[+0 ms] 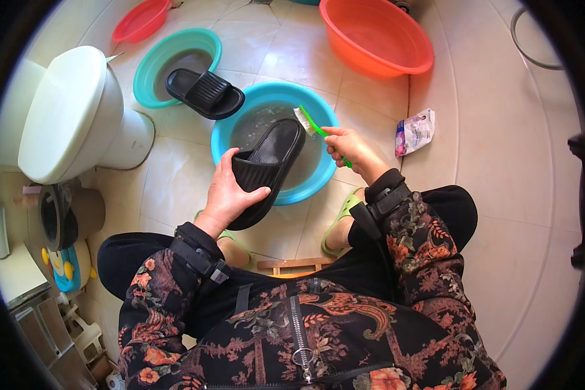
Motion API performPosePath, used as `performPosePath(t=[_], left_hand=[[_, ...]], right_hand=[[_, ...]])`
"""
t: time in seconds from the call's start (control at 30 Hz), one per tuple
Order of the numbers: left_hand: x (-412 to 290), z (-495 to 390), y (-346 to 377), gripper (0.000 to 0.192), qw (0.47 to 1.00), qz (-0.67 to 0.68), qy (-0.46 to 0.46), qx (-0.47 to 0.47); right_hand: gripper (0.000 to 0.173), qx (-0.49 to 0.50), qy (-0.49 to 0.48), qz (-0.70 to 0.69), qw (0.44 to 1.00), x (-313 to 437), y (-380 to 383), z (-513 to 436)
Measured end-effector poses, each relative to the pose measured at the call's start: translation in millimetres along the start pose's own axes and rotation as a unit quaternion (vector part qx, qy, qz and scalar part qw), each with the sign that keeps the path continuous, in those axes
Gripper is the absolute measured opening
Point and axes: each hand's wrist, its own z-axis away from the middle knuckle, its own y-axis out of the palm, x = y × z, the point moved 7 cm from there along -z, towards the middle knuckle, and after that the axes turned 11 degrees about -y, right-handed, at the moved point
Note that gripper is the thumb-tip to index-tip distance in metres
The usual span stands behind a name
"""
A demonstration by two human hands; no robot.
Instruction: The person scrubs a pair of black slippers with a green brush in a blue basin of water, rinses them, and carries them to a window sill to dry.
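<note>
A black slide sandal (268, 168) is held over a blue plastic basin (327, 109) of murky water by my left hand (227, 187), which grips it around the strap. My right hand (347, 150) has its fingers wrapped around the handle of a green scrubbing brush (308, 122). The white bristles face the sandal's toe edge; whether they touch it I cannot tell. A second black slide sandal (205, 93) rests across the rim of a teal basin (144, 80), which also contains murky water, and reaches to the blue basin's edge.
A white toilet (68, 117) stands at the left. Beyond the blue basin are a large orange-red tub (375, 36) and a small red basin (141, 20). A plastic pouch (415, 132) lies on the tiles at the right. A wooden stool (292, 264) is beneath me, and a trash bin (90, 209) is at the left.
</note>
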Motion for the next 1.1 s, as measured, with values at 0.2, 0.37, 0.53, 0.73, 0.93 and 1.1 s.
performPosePath(t=[0.2, 0.37, 0.53, 0.73, 0.93, 1.1], left_hand=[[-15, 4, 3, 0.1, 0.994, -0.015, 0.108, -0.013], [-19, 6, 0, 0.1, 0.986, -0.054, 0.157, -0.031], [-22, 4, 1, 0.106, 0.981, -0.084, 0.172, -0.017], [-5, -7, -4, 0.107, 0.984, -0.119, 0.079, -0.102], [-28, -9, 1, 0.072, 0.978, 0.02, 0.194, -0.067], [-32, -19, 35, 0.086, 0.989, 0.047, 0.135, 0.034]], right_hand=[[0.045, -0.049, 0.023, -0.119, 0.991, -12, 5, 2], [0.047, 0.044, -0.021, -0.048, 0.998, 7, 19, 8], [0.03, 0.01, -0.04, -0.071, 0.997, -10, 13, -3], [0.027, -0.049, -0.055, -0.093, 0.993, 2, 16, 4], [0.039, -0.095, -0.102, 0.037, 0.99, 15, 25, 13], [0.052, -0.125, -0.188, 0.15, 0.963, 21, 46, 16]])
